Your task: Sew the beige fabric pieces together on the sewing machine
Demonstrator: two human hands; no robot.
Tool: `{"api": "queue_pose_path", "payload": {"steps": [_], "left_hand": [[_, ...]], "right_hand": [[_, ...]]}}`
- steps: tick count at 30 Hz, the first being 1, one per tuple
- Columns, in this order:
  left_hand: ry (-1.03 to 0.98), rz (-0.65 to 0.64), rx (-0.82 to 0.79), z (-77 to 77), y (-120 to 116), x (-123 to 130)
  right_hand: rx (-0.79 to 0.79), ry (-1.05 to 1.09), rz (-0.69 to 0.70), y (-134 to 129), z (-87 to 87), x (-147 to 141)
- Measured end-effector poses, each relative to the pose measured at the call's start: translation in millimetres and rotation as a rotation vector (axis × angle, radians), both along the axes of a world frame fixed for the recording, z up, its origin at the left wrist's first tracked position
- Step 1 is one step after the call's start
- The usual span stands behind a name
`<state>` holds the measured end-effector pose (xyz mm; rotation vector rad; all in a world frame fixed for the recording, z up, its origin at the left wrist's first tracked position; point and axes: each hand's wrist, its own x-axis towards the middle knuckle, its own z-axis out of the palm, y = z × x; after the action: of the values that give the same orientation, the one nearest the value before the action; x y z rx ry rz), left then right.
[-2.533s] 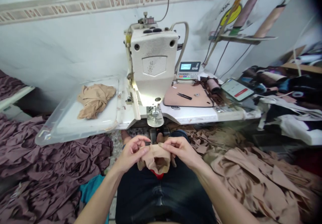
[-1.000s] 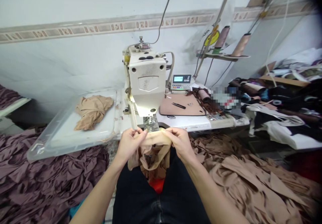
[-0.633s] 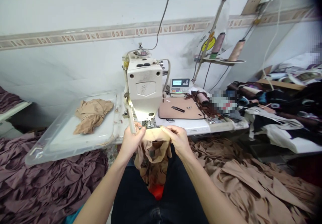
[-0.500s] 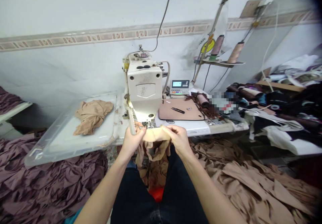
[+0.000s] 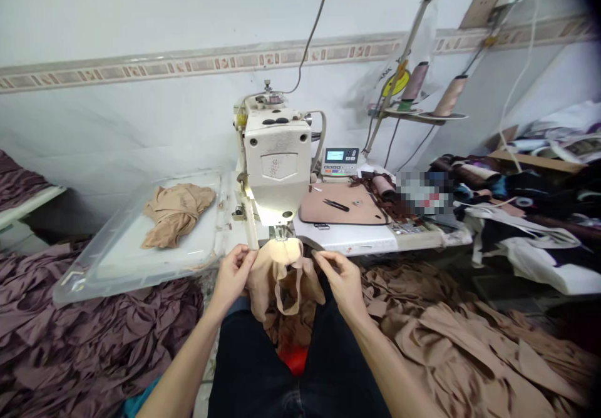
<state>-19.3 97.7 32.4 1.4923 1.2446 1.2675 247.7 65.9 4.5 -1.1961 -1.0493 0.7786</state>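
Observation:
A tan sheer stocking fabric [image 5: 284, 274] hangs in folds over my lap, its upper edge up at the presser foot [image 5: 282, 233] of the sewing machine [image 5: 277, 161]. My left hand [image 5: 231, 277] pinches the fabric's left side just below the machine's needle area. My right hand [image 5: 344, 283] sits apart from it, its fingertips pinching a stretched, dark-looking edge that curves away from the foot. Whether the cloth is caught under the foot is hidden.
A transparent plastic tray [image 5: 136, 268] holds a tan fabric bundle [image 5: 176, 214]. Purple fabric [image 5: 94, 336] is heaped at left, tan fabric [image 5: 451, 336] at right. Snips [image 5: 335, 205] lie on a pink mat [image 5: 328, 208] on the machine table.
My hands have moved apart and lower. The fabric, held taut between them before, now hangs open below the presser foot. The view has shifted slightly.

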Motion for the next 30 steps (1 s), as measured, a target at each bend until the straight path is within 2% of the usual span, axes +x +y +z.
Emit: {"api": "queue_pose_path", "payload": {"steps": [2,5,8,10,13,15,18,21,25,26,30], "left_hand": [[0.065,0.015,0.000,-2.6,0.1,-16.7],[0.052,0.055,0.004,1.2,2.0,-27.5],[-0.053,0.069,-0.029,5.2,0.6,-19.5],[-0.144,0.051,-0.094,4.9,-4.4,-8.7],[-0.223,0.014,-0.179,0.0,-17.6,4.7],[-0.212,-0.002,-0.184,-5.0,-28.1,6.8],[-0.100,-0.156,-0.180,-11.3,-41.8,-0.5],[0.024,-0.357,-0.138,-12.1,-50.7,-8.8],[0.024,-0.341,-0.115,-4.7,-59.8,1.3],[0.030,-0.398,-0.141,-3.0,-62.8,7.7],[0.092,-0.796,-0.272,-5.0,-76.7,29.8]], "right_hand": [[-0.021,0.008,0.036,-11.0,-8.1,-6.2],[-0.045,0.055,0.228,-24.6,-10.3,-27.8],[-0.055,0.114,0.458,-31.5,-2.1,-56.7],[-0.071,0.175,0.550,-33.3,5.2,-72.7],[-0.088,0.191,0.519,-35.1,14.0,-81.1],[-0.126,0.156,0.471,-37.3,19.0,-73.5],[-0.194,0.113,0.504,-43.0,30.3,-47.7],[-0.221,0.003,0.643,-49.4,48.9,-21.7],[-0.141,-0.390,0.840,-54.9,73.5,-11.9],[-0.117,-0.474,0.882,-55.5,78.0,-13.0],[-0.043,-0.645,1.027,-53.4,87.5,-12.0]]}}
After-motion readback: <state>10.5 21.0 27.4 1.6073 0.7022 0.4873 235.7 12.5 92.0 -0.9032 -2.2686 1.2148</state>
